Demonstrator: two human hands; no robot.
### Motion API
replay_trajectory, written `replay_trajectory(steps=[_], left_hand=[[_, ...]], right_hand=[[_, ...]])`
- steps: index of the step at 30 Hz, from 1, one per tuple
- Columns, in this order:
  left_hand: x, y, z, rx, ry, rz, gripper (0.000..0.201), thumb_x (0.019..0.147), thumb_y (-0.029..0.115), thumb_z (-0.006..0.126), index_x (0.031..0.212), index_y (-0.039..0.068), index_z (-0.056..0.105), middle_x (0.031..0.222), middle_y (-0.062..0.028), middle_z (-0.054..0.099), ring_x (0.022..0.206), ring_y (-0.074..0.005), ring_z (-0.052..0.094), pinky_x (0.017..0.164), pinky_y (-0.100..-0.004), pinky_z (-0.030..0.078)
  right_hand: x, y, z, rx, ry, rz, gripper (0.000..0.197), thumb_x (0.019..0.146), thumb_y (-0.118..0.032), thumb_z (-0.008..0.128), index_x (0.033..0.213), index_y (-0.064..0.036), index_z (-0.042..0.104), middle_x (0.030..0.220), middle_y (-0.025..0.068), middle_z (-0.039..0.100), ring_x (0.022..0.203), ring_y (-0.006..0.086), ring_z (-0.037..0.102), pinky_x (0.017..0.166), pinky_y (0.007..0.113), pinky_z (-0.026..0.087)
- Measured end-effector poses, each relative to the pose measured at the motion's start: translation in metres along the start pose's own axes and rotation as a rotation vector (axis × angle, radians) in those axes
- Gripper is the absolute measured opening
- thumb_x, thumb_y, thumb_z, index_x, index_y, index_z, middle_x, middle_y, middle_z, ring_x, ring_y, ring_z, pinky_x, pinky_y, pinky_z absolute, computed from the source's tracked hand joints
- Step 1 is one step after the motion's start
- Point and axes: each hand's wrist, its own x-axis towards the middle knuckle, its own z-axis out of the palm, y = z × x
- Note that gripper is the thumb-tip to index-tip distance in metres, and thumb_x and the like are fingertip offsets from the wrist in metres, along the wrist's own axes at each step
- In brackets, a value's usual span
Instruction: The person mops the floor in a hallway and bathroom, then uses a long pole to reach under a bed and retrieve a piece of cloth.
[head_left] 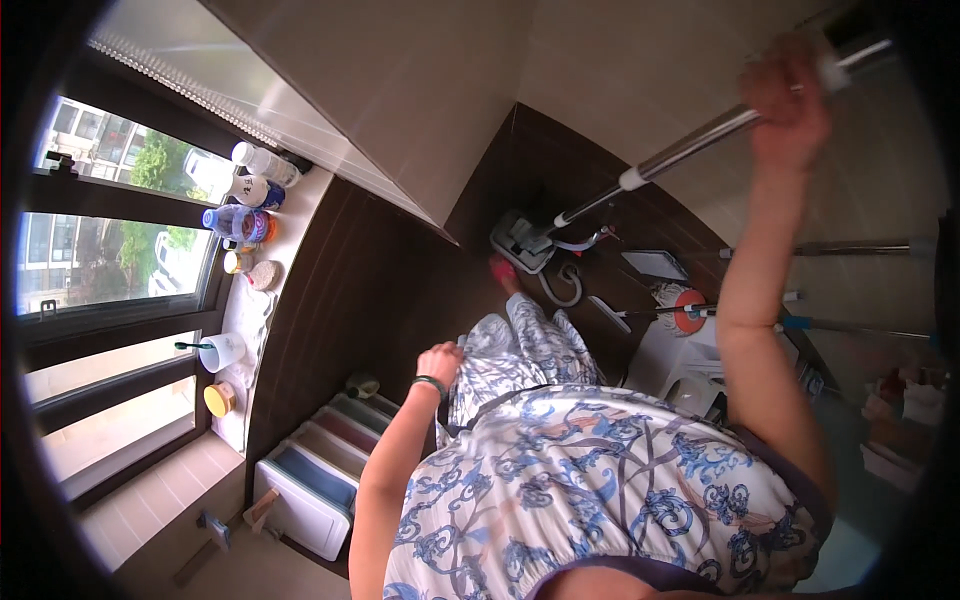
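Note:
My right hand [785, 105], raised at the upper right, is closed around a long metal pole [690, 155]. The pole slants down to a grey, flat-framed head [522, 240] on the dark floor. My left hand [440, 365], with a dark band at its wrist, is curled against my patterned trousers [500, 355]. Its fingertips are hidden, so whether it grips the cloth cannot be told. Beyond the trousers, one foot in a red slipper [503, 270] is close to the pole's head.
A windowsill [235, 385] on the left bears bottles [240, 222], a white cup [222, 352] with a toothbrush and a yellow-lidded jar [219, 400]. A white drawer cabinet [305, 500] stands below. On the right are a round mop head [685, 308], several poles [830, 250] and a dustpan-like panel [655, 264].

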Motion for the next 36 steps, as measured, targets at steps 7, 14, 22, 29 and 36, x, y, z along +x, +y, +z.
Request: replay_trajectory(steps=[7,14,22,29,36], left_hand=[[-0.01,-0.005,0.01,0.092,-0.223,-0.224,0.017,0.078,0.016,0.049,0.084,0.012,0.064,0.092,-0.0059,0.061,0.087,-0.0232,0.061,0.068,-0.0372,0.051],[-0.016,-0.02,0.024,-0.452,-0.195,-0.417,0.035,0.078,0.017,0.057,0.113,0.02,0.053,0.103,-0.0132,0.059,0.095,-0.0314,0.056,0.08,-0.0403,0.047],[-0.032,-0.072,0.084,-1.047,0.118,-0.79,0.026,0.082,0.012,0.056,0.107,0.009,0.058,0.07,-0.0058,0.063,0.059,-0.0123,0.061,0.054,-0.0261,0.05],[-0.043,-0.066,0.119,-1.077,0.146,-0.831,0.023,0.081,0.015,0.057,0.103,0.009,0.061,0.074,-0.0068,0.064,0.064,-0.0141,0.062,0.061,-0.0266,0.05],[-0.054,-0.081,0.137,-1.222,0.153,-0.853,0.023,0.082,0.012,0.055,0.103,0.005,0.06,0.074,-0.0072,0.064,0.064,-0.0135,0.062,0.06,-0.0257,0.049]], right_hand=[[-0.127,0.184,-0.03,-0.053,0.435,0.305,0.01,0.075,-0.009,0.059,0.076,-0.0056,0.049,0.06,-0.0016,0.044,0.046,0.0066,0.038,0.04,0.021,0.028],[-0.073,0.116,0.003,0.008,0.404,0.241,0.011,0.076,-0.01,0.059,0.084,-0.0039,0.055,0.061,-0.0012,0.046,0.045,0.0066,0.037,0.04,0.021,0.028],[0.011,-0.001,0.006,0.049,0.004,-0.001,0.019,0.088,-0.023,0.045,0.076,-0.0095,0.051,0.051,-0.0066,0.029,0.043,0.0037,0.023,0.042,0.02,0.018],[-0.117,0.203,-0.004,-0.102,0.413,0.356,0.012,0.073,-0.01,0.064,0.069,-0.0045,0.054,0.058,-0.0009,0.049,0.044,0.0046,0.039,0.039,0.019,0.025],[-0.028,0.097,0.013,0.045,0.332,0.223,0.01,0.079,-0.017,0.058,0.077,-0.0069,0.055,0.054,-0.0037,0.044,0.044,0.0049,0.035,0.04,0.02,0.026]])
